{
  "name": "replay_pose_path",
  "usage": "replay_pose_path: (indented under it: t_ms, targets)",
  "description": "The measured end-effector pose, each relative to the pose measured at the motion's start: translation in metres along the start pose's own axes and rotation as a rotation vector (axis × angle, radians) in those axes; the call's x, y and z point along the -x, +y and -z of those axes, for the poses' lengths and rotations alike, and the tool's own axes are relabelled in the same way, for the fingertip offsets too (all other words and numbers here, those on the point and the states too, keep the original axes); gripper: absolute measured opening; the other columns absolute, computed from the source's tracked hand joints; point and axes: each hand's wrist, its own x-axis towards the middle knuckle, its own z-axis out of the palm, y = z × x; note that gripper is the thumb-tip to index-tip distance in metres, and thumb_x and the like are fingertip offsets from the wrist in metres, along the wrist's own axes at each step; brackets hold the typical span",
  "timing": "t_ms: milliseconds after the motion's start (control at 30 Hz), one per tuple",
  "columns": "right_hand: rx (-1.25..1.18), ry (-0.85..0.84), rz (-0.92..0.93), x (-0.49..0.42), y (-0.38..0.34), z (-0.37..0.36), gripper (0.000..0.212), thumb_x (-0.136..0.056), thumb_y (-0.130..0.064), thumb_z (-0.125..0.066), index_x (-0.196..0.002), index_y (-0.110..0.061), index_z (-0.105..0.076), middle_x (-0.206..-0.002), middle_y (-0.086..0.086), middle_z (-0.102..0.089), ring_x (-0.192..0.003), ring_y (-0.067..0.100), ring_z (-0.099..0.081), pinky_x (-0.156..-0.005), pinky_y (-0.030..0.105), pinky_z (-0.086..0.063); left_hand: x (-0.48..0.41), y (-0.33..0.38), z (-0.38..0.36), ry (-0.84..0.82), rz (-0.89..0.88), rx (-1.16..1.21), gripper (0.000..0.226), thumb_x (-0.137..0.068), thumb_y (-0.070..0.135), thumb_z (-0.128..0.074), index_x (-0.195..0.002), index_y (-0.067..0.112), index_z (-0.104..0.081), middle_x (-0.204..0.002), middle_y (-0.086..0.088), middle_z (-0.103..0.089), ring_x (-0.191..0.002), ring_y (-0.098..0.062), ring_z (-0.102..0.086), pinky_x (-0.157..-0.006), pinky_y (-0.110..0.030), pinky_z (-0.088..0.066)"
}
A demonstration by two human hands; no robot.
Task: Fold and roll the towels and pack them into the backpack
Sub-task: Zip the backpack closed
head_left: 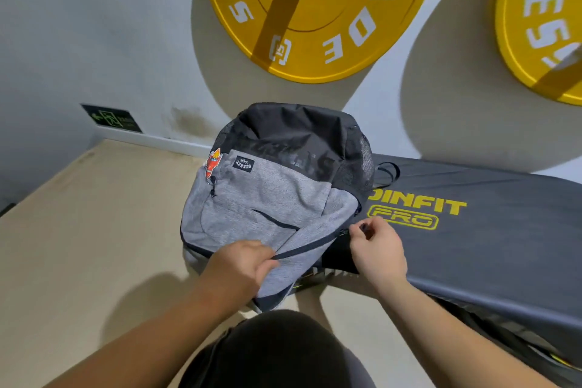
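A grey and black backpack (271, 192) lies on the left end of a dark bench, its top toward me and its black base toward the wall. My left hand (242, 264) pinches the grey fabric beside the main zipper line. At the bag's right edge my right hand (378, 249) grips the small black zipper pull between thumb and fingers. The zipper between my hands looks closed. No towel is visible.
The black padded bench (491, 230) with yellow lettering runs off to the right. Two yellow weight plates (318, 12) (541, 19) hang on the white wall behind. Beige floor (78, 246) lies to the left, and my dark-clothed knee (277, 353) is below the bag.
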Motion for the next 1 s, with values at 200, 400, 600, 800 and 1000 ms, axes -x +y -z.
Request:
replay_pose_path:
  t_ms: [200, 400, 600, 800, 1000]
  targets:
    - [-0.022, 0.062, -0.030, -0.028, 0.009, 0.002, 0.016, -0.098, -0.038, -0.055, -0.088, -0.026, -0.052, -0.078, -0.010, -0.063, -0.084, 0.027, -0.058, -0.069, 0.035, -0.042, 0.001, -0.002, -0.010, 0.049, 0.012, 0.001, 0.056, -0.087, 0.061, -0.025, -0.081, 0.022, -0.065, -0.070, 0.012, -0.048, -0.076, -0.010, -0.052, -0.074, -0.030, -0.046]
    - [-0.139, 0.054, -0.061, -0.050, 0.012, 0.001, 0.018, -0.096, -0.041, -0.058, -0.084, -0.028, -0.055, -0.081, -0.004, -0.066, -0.083, 0.027, -0.061, -0.074, 0.039, -0.050, 0.013, -0.005, -0.013, 0.155, -0.098, -0.136, 0.038, -0.099, 0.045, -0.036, -0.082, 0.028, -0.065, -0.073, 0.012, -0.060, -0.071, -0.013, -0.058, -0.061, -0.035, -0.055]
    - [-0.217, -0.001, -0.048, -0.062, 0.020, -0.008, 0.015, -0.089, -0.047, -0.060, -0.082, -0.035, -0.055, -0.076, 0.000, -0.068, -0.074, 0.030, -0.068, -0.076, 0.053, -0.059, 0.011, 0.005, -0.009, 0.100, 0.031, 0.026, 0.045, -0.091, 0.056, -0.032, -0.095, 0.032, -0.069, -0.087, 0.014, -0.064, -0.088, -0.008, -0.059, -0.077, -0.031, -0.052]
    - [-0.115, 0.045, 0.071, -0.037, -0.002, -0.008, 0.056, -0.090, -0.060, -0.056, -0.136, -0.029, -0.049, -0.126, -0.002, -0.053, -0.111, 0.018, -0.057, -0.099, 0.043, -0.048, 0.011, 0.003, -0.017, 0.157, 0.091, 0.175, 0.027, -0.089, 0.054, -0.057, -0.097, 0.033, -0.071, -0.088, 0.017, -0.064, -0.086, -0.002, -0.058, -0.075, -0.027, -0.050]
    - [0.089, -0.043, 0.171, -0.020, -0.006, -0.031, 0.071, -0.096, -0.049, -0.058, -0.156, -0.022, -0.029, -0.150, 0.003, -0.035, -0.129, 0.026, -0.048, -0.095, 0.046, -0.048, 0.005, 0.005, -0.029, 0.134, 0.115, 0.244, 0.026, -0.091, 0.050, -0.064, -0.111, 0.036, -0.072, -0.105, 0.024, -0.065, -0.104, 0.005, -0.057, -0.086, -0.005, -0.037]
